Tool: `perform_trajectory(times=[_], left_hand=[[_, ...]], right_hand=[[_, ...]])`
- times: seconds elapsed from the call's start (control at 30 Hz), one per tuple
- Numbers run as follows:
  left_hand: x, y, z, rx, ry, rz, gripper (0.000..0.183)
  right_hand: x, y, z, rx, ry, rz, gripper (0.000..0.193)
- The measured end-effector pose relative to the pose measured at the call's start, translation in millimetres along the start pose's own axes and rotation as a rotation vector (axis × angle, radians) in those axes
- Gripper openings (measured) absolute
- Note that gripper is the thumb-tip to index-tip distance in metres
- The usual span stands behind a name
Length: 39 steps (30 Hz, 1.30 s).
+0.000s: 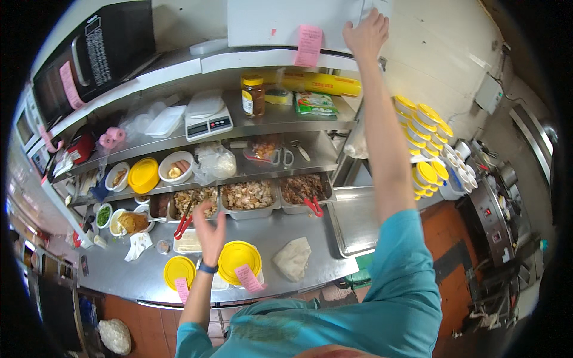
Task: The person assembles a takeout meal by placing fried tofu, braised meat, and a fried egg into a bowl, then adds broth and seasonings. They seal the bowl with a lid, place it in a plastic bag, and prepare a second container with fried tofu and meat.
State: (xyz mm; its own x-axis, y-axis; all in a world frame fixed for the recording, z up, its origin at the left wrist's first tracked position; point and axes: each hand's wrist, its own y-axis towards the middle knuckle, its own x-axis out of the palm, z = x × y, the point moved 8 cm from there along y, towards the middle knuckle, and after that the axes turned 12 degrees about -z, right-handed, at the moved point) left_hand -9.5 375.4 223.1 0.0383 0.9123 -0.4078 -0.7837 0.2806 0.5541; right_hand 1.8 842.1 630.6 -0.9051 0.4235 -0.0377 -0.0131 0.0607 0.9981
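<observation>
From my remote seat I see two bare hands. The right hand (367,36) is raised high to the white box (268,21), the thing nearest it, which stands on the top shelf. Its thumb is spread from the fingers and nothing shows in its grasp; whether it touches the box I cannot tell. The left hand (210,238) hangs above the counter (298,228), fingers and thumb apart, empty, between some red tongs (183,227) and a lidded tub (239,256).

To do this reach well, I would judge, stretch squarely to the box, use light fingertips, and keep the forearm off the shelf edges. The left hand should stay clear of the food below.

Counted: two tubs with yellow lids near the counter's front, each bearing one pink slip (248,278); a third slip on the box's front. Three large pans (253,213) of chopped food; two tongs, both red. One scale (208,124), one jar (252,95), one pair of scissors (288,159), one cloth (292,259).
</observation>
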Motion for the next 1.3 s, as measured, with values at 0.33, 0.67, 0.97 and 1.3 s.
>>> perform_trajectory(times=[0.33, 0.67, 0.97, 1.3], left_hand=[[-28.3, 121.7, 265.9, 0.702, 0.08, 0.047, 0.07], [-70.8, 131.6, 291.9, 0.656, 0.017, 0.298, 0.07], [-55.9, 59.6, 246.1, 0.736, 0.103, 0.418, 0.039], [61.1, 67.8, 246.4, 0.547, -0.152, -0.156, 0.02]], right_hand=[[-81.3, 18.7, 29.3, 0.067, 1.51, -0.261, 0.054], [223.7, 9.7, -17.3, 0.497, 0.716, -1.138, 0.047], [275.5, 27.8, 3.5, 0.981, 1.385, -0.972, 0.027], [83.1, 33.2, -3.1, 0.673, 1.432, -0.957, 0.032]])
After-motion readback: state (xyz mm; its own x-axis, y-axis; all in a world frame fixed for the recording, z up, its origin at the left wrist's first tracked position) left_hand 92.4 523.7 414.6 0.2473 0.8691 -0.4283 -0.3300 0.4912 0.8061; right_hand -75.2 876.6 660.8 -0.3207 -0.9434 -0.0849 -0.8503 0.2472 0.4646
